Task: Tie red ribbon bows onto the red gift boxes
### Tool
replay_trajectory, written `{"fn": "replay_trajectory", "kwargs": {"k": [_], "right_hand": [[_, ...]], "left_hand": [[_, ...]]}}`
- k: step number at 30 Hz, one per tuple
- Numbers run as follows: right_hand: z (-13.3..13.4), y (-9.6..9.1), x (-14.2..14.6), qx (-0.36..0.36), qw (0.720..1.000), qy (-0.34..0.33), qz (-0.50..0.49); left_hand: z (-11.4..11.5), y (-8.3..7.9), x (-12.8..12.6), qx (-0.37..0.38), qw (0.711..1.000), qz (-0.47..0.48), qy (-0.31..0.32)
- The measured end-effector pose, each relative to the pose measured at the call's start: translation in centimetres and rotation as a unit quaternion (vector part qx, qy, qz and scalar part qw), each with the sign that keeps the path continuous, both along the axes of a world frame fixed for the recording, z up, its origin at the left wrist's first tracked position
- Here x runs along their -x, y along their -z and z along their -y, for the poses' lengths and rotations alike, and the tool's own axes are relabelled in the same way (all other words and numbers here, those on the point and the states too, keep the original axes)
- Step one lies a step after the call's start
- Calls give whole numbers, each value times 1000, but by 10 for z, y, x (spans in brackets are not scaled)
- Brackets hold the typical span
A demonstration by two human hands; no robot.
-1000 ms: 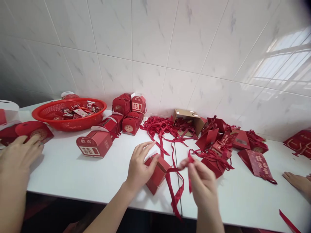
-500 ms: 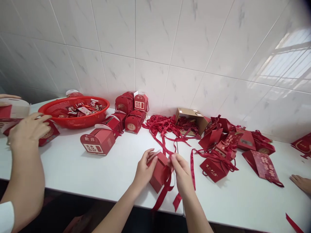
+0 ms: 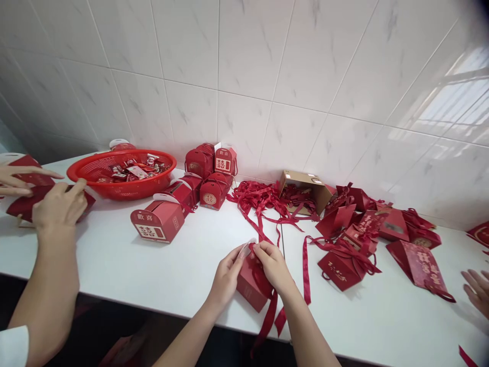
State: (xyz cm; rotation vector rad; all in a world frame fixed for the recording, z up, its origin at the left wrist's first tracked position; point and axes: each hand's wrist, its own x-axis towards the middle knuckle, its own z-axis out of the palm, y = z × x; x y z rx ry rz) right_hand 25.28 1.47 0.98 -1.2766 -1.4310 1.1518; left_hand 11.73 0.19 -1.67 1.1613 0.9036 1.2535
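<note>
Near the table's front edge I have a small red gift box (image 3: pixel 250 285), tilted between my hands. My left hand (image 3: pixel 228 275) is closed on the box's left side, fingers up at its top flap. My right hand (image 3: pixel 273 262) pinches a dark red ribbon (image 3: pixel 270 318) against the top of the box; the fingertips partly hide where it passes. The ribbon's loose ends hang down over the front edge of the table. Behind the box lies a tangled pile of red ribbons (image 3: pixel 255 199).
An open cardboard box (image 3: pixel 326 196) holds more ribbons. Tied red boxes (image 3: pixel 344 267) crowd the right side. Untied boxes (image 3: pixel 160 221) stand left of centre, beside a red plastic basket (image 3: pixel 122 189) of candies. A co-worker's hands (image 3: pixel 59 206) handle a box at left; another person's hand (image 3: pixel 477 290) is at right.
My right hand has moved left onto the box top, bringing the ribbon with it. The box has turned slightly. At left, the co-worker's hands have come closer together over their box.
</note>
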Motion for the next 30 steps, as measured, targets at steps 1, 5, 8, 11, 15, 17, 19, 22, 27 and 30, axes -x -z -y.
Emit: {"fn": "replay_trajectory", "kwargs": {"k": [1, 5, 8, 11, 15, 17, 19, 22, 27, 30], "right_hand": [[0, 0, -1, 0, 1000, -4, -2], [2, -2, -3, 0, 1000, -20, -7], [1, -1, -4, -1, 1000, -26, -1], [0, 2, -4, -6, 1000, -23, 15], [-3, 4, -3, -17, 999, -23, 44], [-3, 4, -2, -24, 998, -25, 57], [-4, 3, -1, -32, 997, -27, 70], [-3, 1, 1, -47, 995, -22, 90], [6, -7, -2, -93, 990, 21, 100], [25, -9, -19, -170, 975, 117, 83]], "left_hand": [[1, 0, 0, -3, 1000, -2, 0], [2, -2, 1, 0, 1000, -3, 2], [2, -2, 1, 1, 1000, -1, 2], [3, 0, 1, 4, 1000, -10, -2], [7, 7, 1, 12, 999, -26, -17], [10, 10, 1, -5, 999, -30, -15], [13, 11, 2, -28, 999, -42, -9], [17, 10, 2, -30, 997, -64, 6], [11, 8, 12, -21, 996, -87, 1], [0, 13, 35, -23, 985, -155, -71]]}}
